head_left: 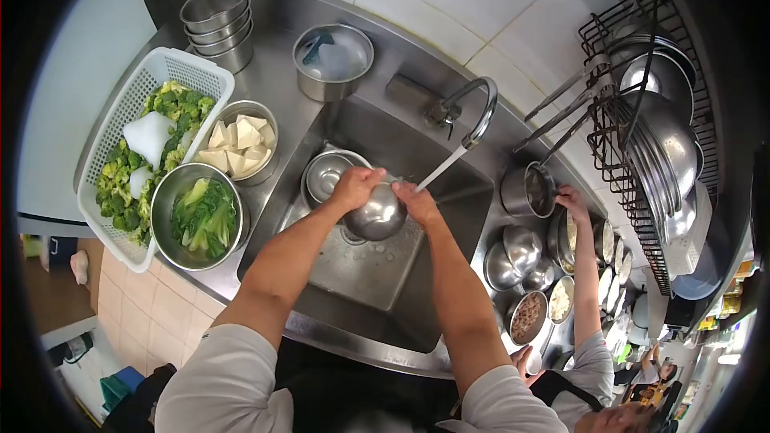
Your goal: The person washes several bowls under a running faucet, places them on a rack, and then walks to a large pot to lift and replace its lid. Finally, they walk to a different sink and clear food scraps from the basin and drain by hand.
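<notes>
Over the sink (361, 273) I hold a round metal bowl (375, 214) between both hands. My left hand (357, 190) is closed on its left rim, and my right hand (416, 202) grips the right side. Water runs from the curved faucet (481, 116) in a slanting stream that comes down by my right hand. Other metal bowls (327, 176) sit in the sink just left of the held one, partly hidden by my left hand. Water drops show on the sink floor below.
Left of the sink stand a white basket (120, 124) of broccoli, a bowl of tofu (241, 147) and a bowl of leafy greens (196, 220). Behind are stacked pots (220, 20) and a pot (333, 60). At right, a co-worker's arm (585, 273) reaches among bowls under a wire rack (642, 128).
</notes>
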Motion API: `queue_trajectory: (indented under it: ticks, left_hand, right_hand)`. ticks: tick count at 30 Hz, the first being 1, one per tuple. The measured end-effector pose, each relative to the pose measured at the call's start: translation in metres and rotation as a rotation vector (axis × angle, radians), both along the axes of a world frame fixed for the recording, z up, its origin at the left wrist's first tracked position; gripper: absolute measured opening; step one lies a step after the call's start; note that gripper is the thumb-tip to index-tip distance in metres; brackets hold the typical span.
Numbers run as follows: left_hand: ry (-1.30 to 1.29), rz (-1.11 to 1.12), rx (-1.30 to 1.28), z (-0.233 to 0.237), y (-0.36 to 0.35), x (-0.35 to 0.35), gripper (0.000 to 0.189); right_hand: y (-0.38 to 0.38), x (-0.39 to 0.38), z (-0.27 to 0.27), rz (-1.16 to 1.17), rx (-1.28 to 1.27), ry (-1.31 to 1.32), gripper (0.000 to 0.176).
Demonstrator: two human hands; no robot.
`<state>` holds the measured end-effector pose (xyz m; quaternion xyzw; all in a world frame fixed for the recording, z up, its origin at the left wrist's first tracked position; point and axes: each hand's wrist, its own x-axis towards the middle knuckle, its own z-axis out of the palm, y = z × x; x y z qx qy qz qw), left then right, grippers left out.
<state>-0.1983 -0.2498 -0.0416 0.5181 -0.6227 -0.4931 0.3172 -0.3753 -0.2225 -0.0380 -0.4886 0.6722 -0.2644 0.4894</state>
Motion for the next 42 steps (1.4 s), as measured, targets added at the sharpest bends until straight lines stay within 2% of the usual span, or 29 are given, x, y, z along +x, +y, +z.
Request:
queue_trajectory:
  ticks: [1, 2, 4, 5, 7, 9, 11, 12, 14, 15, 17, 18, 19, 22, 23, 25, 26, 28, 29, 31, 32, 33, 35, 36, 37, 38, 39, 41, 42]
  left_hand:
    - [0.005, 0.0, -0.001, -0.007, 0.0, -0.003, 0.044]
    - [-0.062, 0.139, -0.009, -0.013, 0.001, -0.006, 0.045]
    - [-0.118, 0.367, 0.031, -0.034, 0.003, -0.02, 0.044]
    - [0.055, 0.409, 0.122, -0.052, 0.009, -0.029, 0.037]
    - [0.483, 0.216, 0.933, -0.03, 0.017, -0.025, 0.032]
    - [0.516, 0.295, 0.913, -0.022, 0.026, -0.018, 0.037]
    - [0.548, 0.378, 0.894, -0.025, 0.033, -0.013, 0.045]
    - [0.55, 0.344, 0.866, -0.028, 0.035, -0.012, 0.051]
    - [0.546, 0.308, 0.836, -0.021, 0.042, -0.009, 0.058]
    - [0.567, 0.221, 0.824, -0.006, 0.049, -0.008, 0.058]
    - [0.585, 0.132, 0.817, 0.0, 0.055, -0.008, 0.057]
    - [0.595, 0.059, 0.838, -0.003, 0.054, -0.009, 0.057]
    - [0.607, -0.013, 0.857, -0.007, 0.053, -0.009, 0.057]
    - [0.451, 0.105, 0.736, -0.019, 0.041, 0.002, 0.053]
    - [0.452, 0.109, 0.736, -0.022, 0.042, 0.003, 0.053]
    - [0.569, 0.144, 0.75, -0.009, 0.042, 0.004, 0.05]
    - [0.569, 0.138, 0.751, -0.01, 0.039, 0.006, 0.05]
    - [0.561, 0.317, 0.75, -0.023, 0.031, 0.015, 0.047]
    - [0.561, 0.319, 0.754, -0.033, 0.028, 0.016, 0.047]
    - [0.643, 0.262, 1.035, -0.053, 0.022, 0.022, 0.046]
    - [0.642, 0.268, 1.037, -0.057, 0.025, 0.024, 0.046]
    - [0.708, 0.289, 1.043, -0.052, 0.029, 0.023, 0.041]
    - [0.779, 0.311, 1.044, -0.06, 0.031, 0.022, 0.041]
    - [0.544, 0.334, 0.886, -0.068, 0.032, 0.022, 0.045]
    - [0.315, 0.35, 0.722, -0.076, 0.033, 0.022, 0.05]
    - [-0.156, 0.213, 0.347, -0.084, 0.037, 0.024, 0.035]
    - [-0.151, 0.212, 0.346, -0.09, 0.037, 0.026, 0.035]
    - [-0.603, -0.107, 0.038, -0.107, 0.04, 0.038, 0.027]
    - [-0.599, -0.112, 0.036, -0.112, 0.038, 0.041, 0.027]
  right_hand:
    - [0.003, 0.0, 0.0, -0.042, -0.085, 0.067, 0.028]
    - [0.003, 0.001, -0.001, -0.04, -0.088, 0.074, 0.028]
    - [0.009, 0.027, 0.028, 0.153, -0.2, 0.48, 0.019]
    - [0.014, 0.037, 0.03, 0.157, -0.202, 0.476, 0.019]
    - [0.032, 0.049, 0.027, 0.364, -0.564, 0.645, 0.015]
    - [0.045, 0.047, 0.011, 0.391, -0.549, 0.554, 0.014]
    - [0.051, 0.029, -0.025, 0.37, -0.252, 0.076, 0.014]
    - [0.048, 0.02, -0.035, 0.371, -0.251, 0.072, 0.014]
    - [0.035, 0.003, -0.05, 0.765, -0.442, 0.853, 0.017]
    - [0.026, 0.003, -0.062, 0.759, -0.443, 0.851, 0.017]
    - [0.013, 0.008, -0.084, 0.194, -0.703, 0.593, 0.019]
    - [0.018, 0.029, -0.039, 0.167, -0.334, 0.347, 0.021]
    - [0.021, 0.032, -0.031, 0.168, -0.333, 0.347, 0.021]
    - [0.02, 0.027, -0.027, 0.665, 0.001, 0.504, 0.026]
    - [0.021, 0.028, -0.03, 0.669, 0.001, 0.504, 0.026]
    - [0.021, 0.035, -0.022, 0.548, -0.365, 0.684, 0.03]
    - [0.017, 0.037, -0.018, 0.728, -0.22, 0.605, 0.031]
    - [0.026, 0.038, -0.005, 0.73, -0.171, 0.542, 0.029]
    - [0.03, 0.039, -0.001, 0.736, -0.13, 0.474, 0.027]
    - [0.031, 0.03, 0.001, 0.778, -0.216, 0.549, 0.024]
    - [0.031, 0.023, 0.003, 0.817, -0.299, 0.628, 0.022]
    - [0.027, 0.018, 0.006, 0.821, -0.299, 0.627, 0.022]
    - [0.013, 0.01, 0.012, 0.64, -0.011, 0.435, 0.027]
    - [0.013, 0.006, 0.009, 0.641, -0.011, 0.434, 0.027]
    - [0.014, 0.003, 0.005, 0.477, -0.055, 0.163, 0.029]
    - [0.011, 0.0, 0.0, 0.309, -0.1, -0.104, 0.032]
    - [0.008, -0.004, -0.009, 0.31, -0.101, -0.099, 0.032]
    - [0.007, -0.011, -0.028, 0.155, -0.222, -0.032, 0.033]
    - [0.008, -0.007, -0.019, 0.15, -0.222, -0.028, 0.033]
